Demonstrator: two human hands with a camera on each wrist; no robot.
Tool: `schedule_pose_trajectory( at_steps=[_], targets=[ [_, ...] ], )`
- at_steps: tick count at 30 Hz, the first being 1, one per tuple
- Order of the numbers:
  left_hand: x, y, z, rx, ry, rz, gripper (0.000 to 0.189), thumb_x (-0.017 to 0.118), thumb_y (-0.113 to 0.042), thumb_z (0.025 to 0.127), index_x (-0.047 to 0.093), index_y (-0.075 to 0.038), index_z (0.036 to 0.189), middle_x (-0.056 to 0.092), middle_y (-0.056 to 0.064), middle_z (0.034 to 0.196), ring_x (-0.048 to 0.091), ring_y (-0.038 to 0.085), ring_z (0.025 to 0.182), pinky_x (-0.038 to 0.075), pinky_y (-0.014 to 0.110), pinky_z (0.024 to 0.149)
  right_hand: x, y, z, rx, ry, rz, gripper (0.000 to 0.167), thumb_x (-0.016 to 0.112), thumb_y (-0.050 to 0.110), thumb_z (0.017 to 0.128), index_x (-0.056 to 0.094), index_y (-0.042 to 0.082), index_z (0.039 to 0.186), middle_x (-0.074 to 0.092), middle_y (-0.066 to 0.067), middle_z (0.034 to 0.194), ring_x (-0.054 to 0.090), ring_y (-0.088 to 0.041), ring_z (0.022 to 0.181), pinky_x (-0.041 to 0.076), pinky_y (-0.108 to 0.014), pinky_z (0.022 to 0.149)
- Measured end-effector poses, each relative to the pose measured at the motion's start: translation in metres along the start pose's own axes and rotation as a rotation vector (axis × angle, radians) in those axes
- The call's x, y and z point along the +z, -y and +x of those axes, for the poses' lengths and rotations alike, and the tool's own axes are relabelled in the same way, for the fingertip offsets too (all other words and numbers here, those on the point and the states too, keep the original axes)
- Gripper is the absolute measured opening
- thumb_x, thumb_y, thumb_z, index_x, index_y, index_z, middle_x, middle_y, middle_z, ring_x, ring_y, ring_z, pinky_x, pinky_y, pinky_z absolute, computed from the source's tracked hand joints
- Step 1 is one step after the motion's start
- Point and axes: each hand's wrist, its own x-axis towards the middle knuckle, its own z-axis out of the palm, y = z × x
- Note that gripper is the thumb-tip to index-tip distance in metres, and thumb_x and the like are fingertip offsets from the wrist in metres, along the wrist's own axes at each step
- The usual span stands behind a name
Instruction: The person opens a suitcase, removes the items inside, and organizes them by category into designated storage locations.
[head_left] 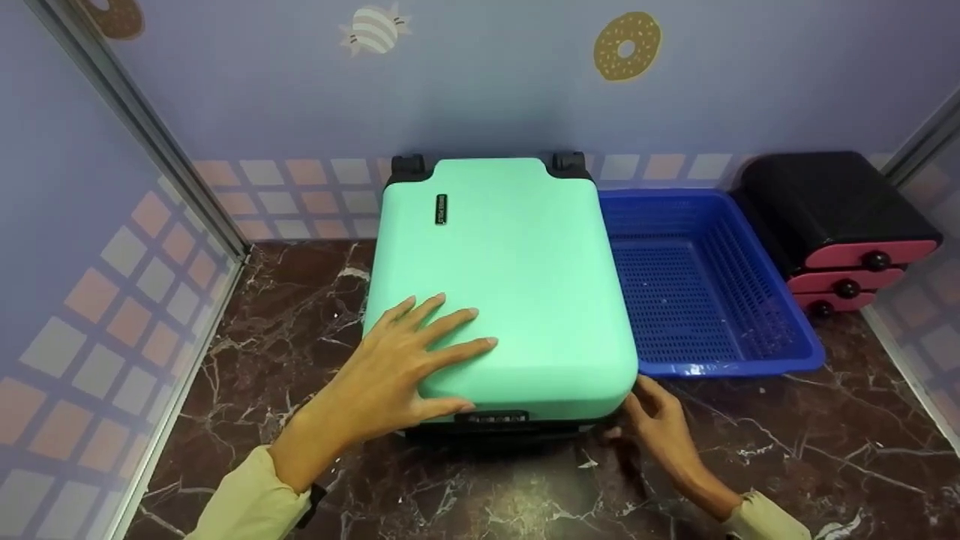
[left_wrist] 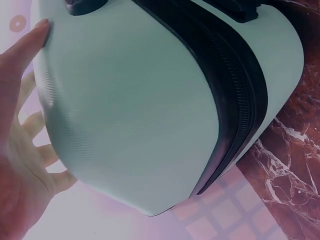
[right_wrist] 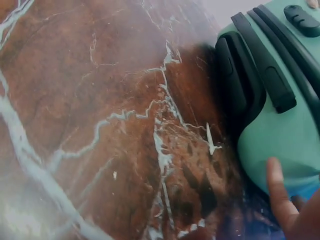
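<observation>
Left grip [head_left: 394, 367] lies spread on the suitcase [head_left: 517, 270], right grip [head_left: 664, 429] touches it, hold unclear — only left wrist shows zip teeth [left_wrist: 242, 105].

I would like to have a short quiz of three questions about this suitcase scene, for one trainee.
1. True or false: the left hand rests on the mint-green suitcase.
2. What lies between the suitcase and the black drawer cabinet?
A. a red bucket
B. a blue plastic basket
C. a folded towel
3. Fill in: the left-hand digit nearest the combination lock is the ____.

Key: 1. true; 2. B; 3. thumb.
</observation>
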Motion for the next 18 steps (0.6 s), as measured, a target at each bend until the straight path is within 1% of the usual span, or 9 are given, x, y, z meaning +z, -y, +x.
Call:
schedule_pose_trajectory(
  at_steps=[2, 4, 7, 9, 11, 14, 16, 18],
  targets=[
    [0.002, -0.001, 0.000, -0.007, -0.008, -0.003, 0.072, 0.073, -0.063, 0.090, 0.054, -0.035, 0.154, 0.049, 0.005, 0.161, 0.041, 0.043, 0.150, 0.029, 0.071, 0.120, 0.002, 0.001, 0.002, 0.041, -0.031, 0.073, 0.037, 0.059, 0.006, 0.107, 0.060, -0.002, 0.143, 0.069, -0.020, 0.129, 0.075, -0.022, 0.093, 0.065, -0.041, 0.080],
    [0.004, -0.001, -0.001, -0.017, -0.023, -0.006, 0.073, 0.073, -0.064, 0.089, 0.053, -0.036, 0.154, 0.049, 0.005, 0.161, 0.041, 0.043, 0.150, 0.025, 0.074, 0.119, 0.005, 0.002, 0.004, 0.101, -0.055, 0.132, 0.034, 0.060, 0.012, 0.108, 0.062, -0.004, 0.138, 0.072, -0.015, 0.117, 0.074, -0.023, 0.084, 0.065, -0.041, 0.079],
    [0.007, -0.001, -0.003, -0.028, -0.044, -0.020, 0.073, 0.074, -0.064, 0.089, 0.053, -0.037, 0.154, 0.049, 0.005, 0.161, 0.041, 0.043, 0.150, 0.022, 0.078, 0.119, 0.007, 0.002, 0.009, 0.169, -0.094, 0.140, 0.033, 0.061, 0.015, 0.108, 0.063, -0.006, 0.133, 0.073, -0.006, 0.103, 0.071, -0.018, 0.078, 0.064, -0.034, 0.076],
    [0.008, -0.001, -0.003, -0.030, -0.053, -0.031, 0.073, 0.074, -0.063, 0.089, 0.054, -0.038, 0.154, 0.049, 0.004, 0.161, 0.041, 0.043, 0.150, 0.021, 0.078, 0.119, 0.007, 0.001, 0.011, 0.193, -0.117, 0.138, 0.031, 0.061, 0.014, 0.107, 0.063, -0.006, 0.130, 0.071, -0.003, 0.099, 0.069, -0.017, 0.074, 0.062, -0.030, 0.073],
    [0.009, -0.002, -0.002, -0.032, -0.052, -0.043, 0.072, 0.074, -0.063, 0.089, 0.054, -0.037, 0.154, 0.049, 0.004, 0.161, 0.041, 0.043, 0.150, 0.020, 0.077, 0.119, 0.007, 0.000, 0.013, 0.189, -0.141, 0.127, 0.028, 0.062, 0.012, 0.106, 0.064, -0.007, 0.126, 0.070, -0.002, 0.096, 0.067, -0.015, 0.071, 0.061, -0.029, 0.070],
    [0.010, -0.002, -0.003, -0.039, -0.047, -0.054, 0.072, 0.074, -0.063, 0.089, 0.054, -0.037, 0.153, 0.049, 0.004, 0.161, 0.040, 0.043, 0.151, 0.020, 0.077, 0.120, 0.006, -0.002, 0.014, 0.160, -0.165, 0.113, 0.024, 0.064, 0.011, 0.105, 0.067, -0.008, 0.120, 0.071, 0.000, 0.094, 0.068, -0.015, 0.070, 0.062, -0.029, 0.069],
    [0.009, -0.002, -0.002, -0.046, -0.043, -0.060, 0.071, 0.074, -0.063, 0.089, 0.054, -0.038, 0.153, 0.048, 0.003, 0.162, 0.039, 0.043, 0.151, 0.020, 0.076, 0.120, 0.004, -0.003, 0.013, 0.107, -0.173, 0.085, 0.024, 0.064, 0.010, 0.105, 0.069, -0.010, 0.118, 0.073, -0.001, 0.092, 0.069, -0.016, 0.067, 0.063, -0.030, 0.066],
    [0.008, -0.002, -0.002, -0.050, -0.039, -0.064, 0.071, 0.074, -0.063, 0.089, 0.054, -0.038, 0.153, 0.048, 0.003, 0.162, 0.038, 0.043, 0.151, 0.019, 0.076, 0.121, 0.001, -0.004, 0.012, 0.032, -0.165, 0.039, 0.024, 0.063, 0.007, 0.105, 0.071, -0.011, 0.119, 0.076, -0.003, 0.094, 0.070, -0.018, 0.062, 0.063, -0.031, 0.062]
  ],
)
